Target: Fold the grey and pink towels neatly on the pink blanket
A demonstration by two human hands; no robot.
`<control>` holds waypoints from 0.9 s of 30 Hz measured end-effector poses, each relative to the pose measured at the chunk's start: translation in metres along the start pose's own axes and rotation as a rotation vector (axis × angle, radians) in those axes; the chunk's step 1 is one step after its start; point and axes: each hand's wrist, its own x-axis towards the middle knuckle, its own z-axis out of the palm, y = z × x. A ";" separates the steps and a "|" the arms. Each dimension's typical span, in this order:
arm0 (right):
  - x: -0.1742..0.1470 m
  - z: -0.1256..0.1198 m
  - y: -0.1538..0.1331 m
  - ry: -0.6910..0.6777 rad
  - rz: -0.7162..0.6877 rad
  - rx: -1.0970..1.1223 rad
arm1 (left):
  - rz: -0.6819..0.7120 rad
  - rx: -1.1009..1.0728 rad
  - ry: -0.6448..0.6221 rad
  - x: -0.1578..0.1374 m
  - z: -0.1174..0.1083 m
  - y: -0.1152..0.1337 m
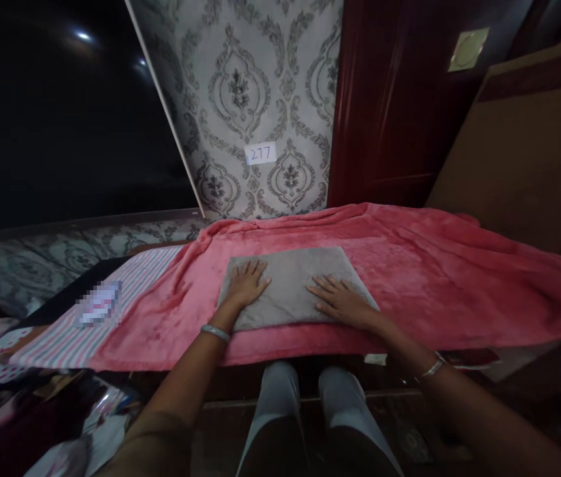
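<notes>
A grey plush cloth (290, 285), roughly rectangular, lies flat on a pink fleece blanket (419, 285). My left hand (248, 283) rests palm down on its left part, fingers spread. On its right part my right hand (342, 301) lies flat too, the fingers stretched toward the middle. Neither hand grips anything. The near edge of the cloth runs between my wrists, a little in from the blanket's front edge.
A striped cloth (136, 278) sticks out at the left with a blurred object (99, 305) on it. A large dark screen (71, 119) stands behind at left, a brown board (528, 152) at right. Clothes and bags (81, 430) are piled at lower left.
</notes>
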 end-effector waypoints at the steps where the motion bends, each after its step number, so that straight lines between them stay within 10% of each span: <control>1: -0.006 0.002 0.000 0.015 -0.003 0.021 | 0.007 0.006 -0.003 0.001 -0.001 -0.001; 7: -0.024 0.017 0.024 0.205 -0.002 0.198 | 0.047 -0.023 0.006 0.002 -0.006 -0.021; 12: -0.022 0.019 0.065 0.516 0.270 0.520 | -0.198 -0.205 0.125 -0.009 -0.006 -0.063; 17: -0.013 0.007 0.081 0.530 0.546 1.044 | -0.464 -0.648 0.260 -0.022 -0.008 -0.093; 27: 0.021 -0.005 0.088 0.505 0.626 1.230 | -0.575 -1.217 0.094 -0.027 -0.026 -0.072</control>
